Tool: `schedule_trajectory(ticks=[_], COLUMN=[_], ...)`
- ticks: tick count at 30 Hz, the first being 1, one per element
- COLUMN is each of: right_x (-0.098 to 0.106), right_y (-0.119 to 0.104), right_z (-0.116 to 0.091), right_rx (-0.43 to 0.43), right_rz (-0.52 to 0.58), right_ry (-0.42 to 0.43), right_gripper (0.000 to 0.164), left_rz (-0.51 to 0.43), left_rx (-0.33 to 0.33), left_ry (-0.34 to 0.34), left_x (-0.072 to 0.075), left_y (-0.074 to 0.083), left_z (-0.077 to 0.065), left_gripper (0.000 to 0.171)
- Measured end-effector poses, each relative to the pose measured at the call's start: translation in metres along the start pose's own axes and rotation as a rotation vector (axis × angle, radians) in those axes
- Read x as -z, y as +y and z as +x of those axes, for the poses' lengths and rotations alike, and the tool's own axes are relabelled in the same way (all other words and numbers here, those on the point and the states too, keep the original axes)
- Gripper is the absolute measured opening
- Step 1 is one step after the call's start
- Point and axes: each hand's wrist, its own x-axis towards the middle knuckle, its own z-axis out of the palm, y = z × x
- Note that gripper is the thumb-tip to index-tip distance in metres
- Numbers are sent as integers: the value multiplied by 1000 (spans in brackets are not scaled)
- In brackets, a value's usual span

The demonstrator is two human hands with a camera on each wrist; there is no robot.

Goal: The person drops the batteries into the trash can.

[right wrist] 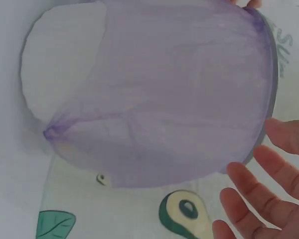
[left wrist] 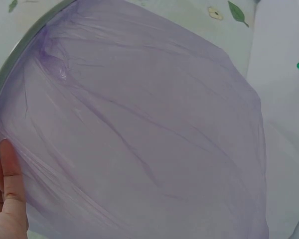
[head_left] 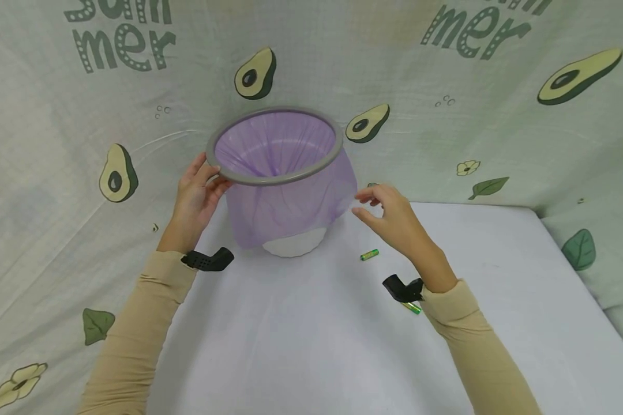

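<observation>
A white wastebasket stands near the back of the table, its lower part bare. A purple bin liner lines it and hangs down over the outside, wrinkled. A grey ring circles the mouth over the liner. My left hand holds the rim at the left, with fingers against the liner below the ring. To the right of the basket is my right hand, fingers spread and slightly bent, holding nothing. In the right wrist view its fingertips overlap the liner near the grey ring.
One green battery lies on the white table right of the basket. Another battery is partly hidden behind the black right wrist camera. Avocado-print cloth hangs close behind the basket.
</observation>
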Motion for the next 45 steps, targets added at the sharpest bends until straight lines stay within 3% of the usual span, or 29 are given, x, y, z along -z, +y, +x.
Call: schedule_trajectory(ticks=[5,13,35,45], right_x=[1,-5,-30,-42], right_y=[26,57,111,124], right_z=[-19,-45,-120,-144], right_rx=[-108,-192,-487,-609], right_rz=[-26,-22,29,67], right_ry=[-81,-135,-193,-197], right_gripper=[38,46,56,58], left_rz=[-12,-29,-28,-16], left_rx=[3,11,0,-5], left_ry=[3,1,-28,-30], left_x=[-1,0,0,1], left_y=[0,1,-1,0], left_z=[1,1,0,0], left_gripper=[69,68,74,74])
